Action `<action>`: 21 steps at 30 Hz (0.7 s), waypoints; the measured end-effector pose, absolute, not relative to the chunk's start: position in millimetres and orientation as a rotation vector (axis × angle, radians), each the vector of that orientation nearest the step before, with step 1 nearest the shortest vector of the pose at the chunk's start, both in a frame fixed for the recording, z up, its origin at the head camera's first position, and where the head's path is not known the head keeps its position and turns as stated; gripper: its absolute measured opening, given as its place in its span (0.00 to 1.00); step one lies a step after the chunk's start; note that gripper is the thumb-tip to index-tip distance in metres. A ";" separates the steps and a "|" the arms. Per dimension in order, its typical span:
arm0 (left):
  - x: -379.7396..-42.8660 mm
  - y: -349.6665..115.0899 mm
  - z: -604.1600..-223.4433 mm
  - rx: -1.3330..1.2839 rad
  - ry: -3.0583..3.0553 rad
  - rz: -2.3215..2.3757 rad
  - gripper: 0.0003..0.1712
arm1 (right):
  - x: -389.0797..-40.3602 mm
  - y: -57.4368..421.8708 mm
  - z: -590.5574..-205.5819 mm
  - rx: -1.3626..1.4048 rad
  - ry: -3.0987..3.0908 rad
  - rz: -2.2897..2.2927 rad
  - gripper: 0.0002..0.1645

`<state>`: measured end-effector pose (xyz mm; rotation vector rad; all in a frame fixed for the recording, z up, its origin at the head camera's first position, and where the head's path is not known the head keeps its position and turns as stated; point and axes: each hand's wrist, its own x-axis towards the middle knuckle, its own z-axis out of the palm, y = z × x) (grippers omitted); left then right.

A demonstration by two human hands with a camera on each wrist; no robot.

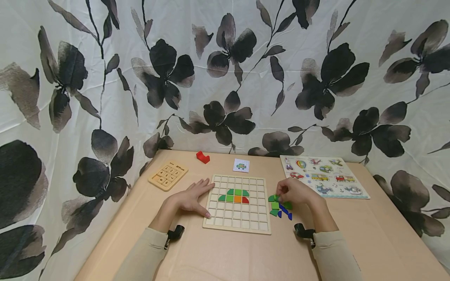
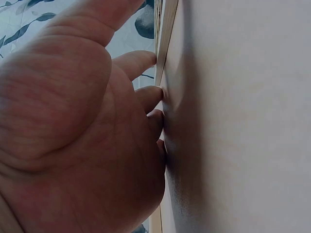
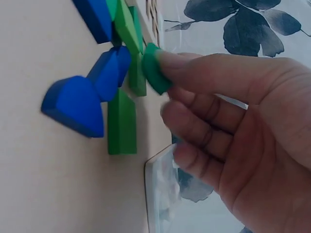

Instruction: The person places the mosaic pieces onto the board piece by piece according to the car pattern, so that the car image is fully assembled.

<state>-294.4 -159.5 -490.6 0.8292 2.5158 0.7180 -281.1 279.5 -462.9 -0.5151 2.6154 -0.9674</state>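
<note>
A square wooden grid board [image 1: 232, 224] lies in the middle of the table, with green, orange and red tiles [image 1: 238, 192] in two rows near its centre. My left hand [image 1: 190, 198] rests at the board's left side with fingers spread, the thumb on its lower left corner. Right of the board, my right hand [image 1: 298, 191] pinches a green rounded block [image 3: 154, 72] between thumb and index finger. Below that hand is a small pile of loose pieces, among them a light green block [image 1: 274, 205] and a blue rounded block [image 3: 75, 107].
Behind the board lies a small card [image 1: 241, 165] with a coloured pattern. A wooden number puzzle [image 1: 168, 175] and a red block [image 1: 202, 157] are at the back left. At the back right is a picture board [image 1: 325, 176] with vehicles. A floral curtain [image 1: 225, 89] hangs behind the table.
</note>
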 end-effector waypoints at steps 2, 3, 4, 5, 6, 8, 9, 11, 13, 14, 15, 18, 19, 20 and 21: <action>-294.5 -159.4 -490.5 0.828 2.519 0.716 0.71 | -280.6 279.2 -461.1 -0.526 2.627 -0.985 0.05; -294.4 -159.3 -490.4 0.827 2.519 0.717 0.71 | -280.6 278.7 -460.4 -0.532 2.637 -0.990 0.07; -294.4 -159.3 -490.3 0.825 2.519 0.718 0.71 | -280.5 278.0 -459.6 -0.539 2.648 -0.995 0.09; -294.4 -159.3 -490.2 0.824 2.519 0.718 0.71 | -280.6 277.2 -458.9 -0.555 2.663 -0.993 0.10; -294.4 -159.2 -490.0 0.823 2.518 0.720 0.71 | -280.7 276.3 -458.4 -0.565 2.673 -0.995 0.11; -293.9 -159.2 -489.9 0.820 2.514 0.725 0.71 | -280.8 274.0 -458.0 -0.575 2.686 -0.998 0.12; -293.7 -159.1 -489.9 0.819 2.513 0.726 0.70 | -280.8 272.9 -457.8 -0.576 2.687 -1.004 0.12; -293.6 -159.2 -489.9 0.820 2.512 0.726 0.70 | -280.5 270.5 -457.3 -0.576 2.690 -1.019 0.12; -293.7 -159.2 -489.9 0.823 2.513 0.724 0.70 | -279.8 267.7 -456.2 -0.581 2.693 -1.033 0.11; -294.0 -159.4 -490.0 0.825 2.514 0.723 0.70 | -279.3 266.2 -455.7 -0.582 2.694 -1.041 0.11; -294.2 -159.5 -490.0 0.826 2.514 0.722 0.70 | -278.8 264.6 -455.1 -0.582 2.694 -1.049 0.11; -294.7 -159.8 -490.3 0.828 2.516 0.720 0.71 | -277.9 258.7 -453.7 -0.611 2.696 -1.060 0.11; -294.8 -159.7 -490.2 0.826 2.515 0.721 0.71 | -278.0 257.0 -453.7 -0.625 2.697 -1.064 0.11; -294.9 -159.6 -490.1 0.826 2.514 0.722 0.71 | -278.1 255.2 -453.8 -0.639 2.697 -1.069 0.12; -294.9 -159.5 -490.1 0.825 2.513 0.724 0.71 | -278.6 253.3 -454.1 -0.656 2.698 -1.074 0.12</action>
